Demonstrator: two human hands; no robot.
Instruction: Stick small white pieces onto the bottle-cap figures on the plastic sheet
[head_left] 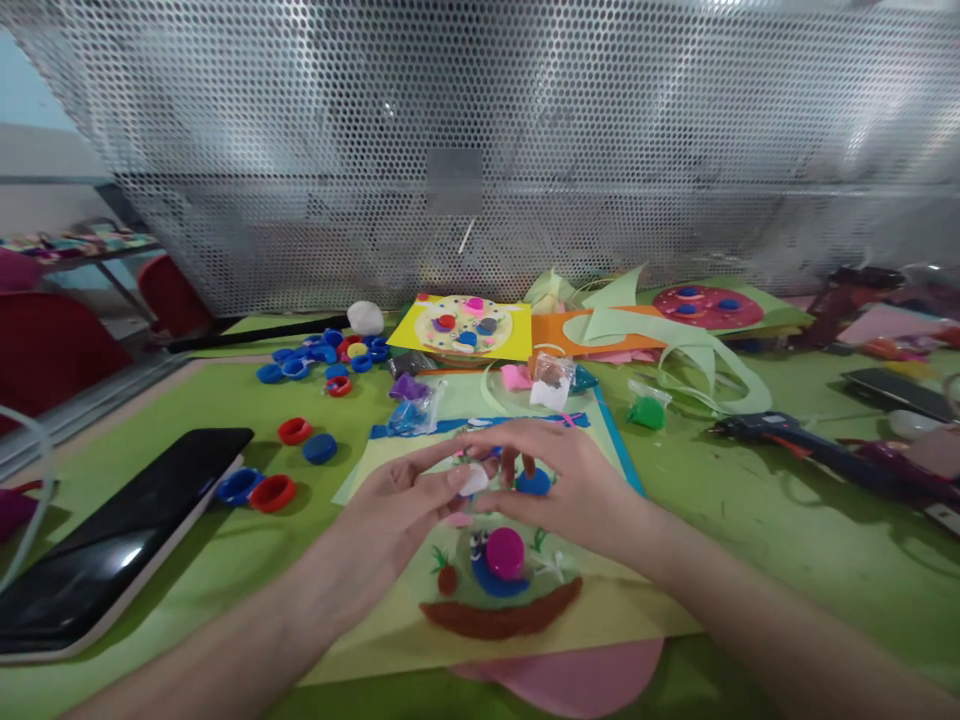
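My left hand pinches a small white piece between thumb and fingers, above a pale yellow sheet. Close by on the right, my right hand is curved with its thumb and fingers apart; nothing shows in it. Below the hands, the sheet bears a snail with a magenta cap on a blue body, over a brown curved strip. A small brown shape with green leaves lies left of the snail. A blue cap is partly behind my right fingers.
A black phone and red and blue caps lie at left. Behind are a yellow card and bagged clay. A green clay bag and a glue gun are at right. A perforated metal panel stands behind.
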